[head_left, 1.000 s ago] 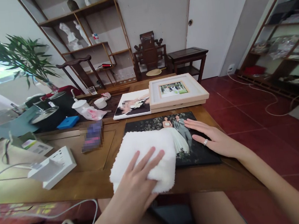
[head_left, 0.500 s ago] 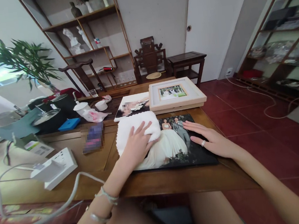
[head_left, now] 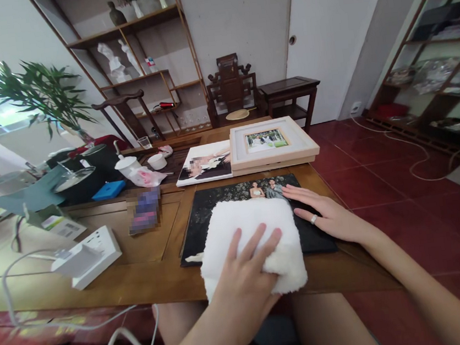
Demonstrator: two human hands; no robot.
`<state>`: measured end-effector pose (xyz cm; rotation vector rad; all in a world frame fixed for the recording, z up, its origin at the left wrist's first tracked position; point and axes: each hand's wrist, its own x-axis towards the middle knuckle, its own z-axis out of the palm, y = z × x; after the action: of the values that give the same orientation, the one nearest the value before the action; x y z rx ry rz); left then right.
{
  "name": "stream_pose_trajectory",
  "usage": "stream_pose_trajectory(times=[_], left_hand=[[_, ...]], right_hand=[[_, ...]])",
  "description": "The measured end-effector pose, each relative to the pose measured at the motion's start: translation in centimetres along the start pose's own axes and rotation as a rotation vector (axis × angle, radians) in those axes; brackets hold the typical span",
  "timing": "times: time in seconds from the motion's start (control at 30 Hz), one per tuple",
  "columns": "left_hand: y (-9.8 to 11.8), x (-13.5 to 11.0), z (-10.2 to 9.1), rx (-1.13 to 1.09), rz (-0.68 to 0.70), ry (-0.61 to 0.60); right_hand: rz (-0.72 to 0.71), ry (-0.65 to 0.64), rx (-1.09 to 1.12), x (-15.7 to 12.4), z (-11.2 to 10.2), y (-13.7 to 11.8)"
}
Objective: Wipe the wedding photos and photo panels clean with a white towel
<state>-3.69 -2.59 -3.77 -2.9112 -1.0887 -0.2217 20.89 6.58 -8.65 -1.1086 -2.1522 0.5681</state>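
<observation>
Under my left hand is a fluffy white cloth, pressed down with spread fingers over the lower part of a dark photo panel. The cloth overhangs the panel's near edge, and my thumb is partly hidden by the hand. The panel lies flat on the wooden table and shows two people in wedding clothes; the cloth covers much of the white dress. My right hand rests open on the panel's right side, fingers stretched out, a ring on one finger.
Behind the panel lie a white-edged photo print and a light wooden picture frame. To the left are a white power strip with a plugged-in adapter, a blue box, a small carton and a white cup.
My left hand has slid the cloth toward me and to the right, from the panel's upper left to its near edge. My right hand has stayed in place.
</observation>
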Motion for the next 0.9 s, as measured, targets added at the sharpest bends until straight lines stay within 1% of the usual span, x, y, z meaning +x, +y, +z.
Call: stream_pose_trajectory(times=[0.17,0.3,0.37,0.47,0.53,0.6,0.63,0.7,0.8,0.9], left_hand=[[-1.1,1.3,0.4,-0.014,-0.068,-0.002],[-2.3,2.7,0.6,0.018,-0.164,0.014],[-3.4,3.7,0.5,0.036,-0.224,0.011],[-5.6,5.3,0.3,0.049,-0.301,-0.005],[-6.9,6.2,0.1,0.047,-0.322,-0.012],[-7.6,6.7,-0.2,0.036,-0.314,-0.023],[-7.6,6.7,-0.3,0.029,-0.306,-0.032],[-6.8,6.4,-0.5,0.016,-0.293,-0.056],[-4.0,5.0,-0.8,-0.018,-0.258,-0.100],[-0.7,3.1,-0.9,-0.075,-0.149,-0.130]], right_hand=[[0.004,-0.004,-0.006,0.0,0.0,-0.1],[0.004,-0.010,0.000,0.0,0.0,-0.1],[-0.004,-0.010,0.007,0.0,0.0,-0.1],[-0.006,-0.007,0.007,0.0,0.0,0.0],[-0.004,-0.002,0.008,0.0,0.0,0.0],[0.000,-0.001,0.008,0.0,0.0,-0.1],[0.002,-0.001,0.007,0.0,0.0,-0.1],[0.003,0.002,0.006,0.0,0.0,-0.1],[-0.007,0.010,0.010,0.0,0.0,-0.1],[-0.013,0.013,0.008,0.0,0.0,-0.1]])
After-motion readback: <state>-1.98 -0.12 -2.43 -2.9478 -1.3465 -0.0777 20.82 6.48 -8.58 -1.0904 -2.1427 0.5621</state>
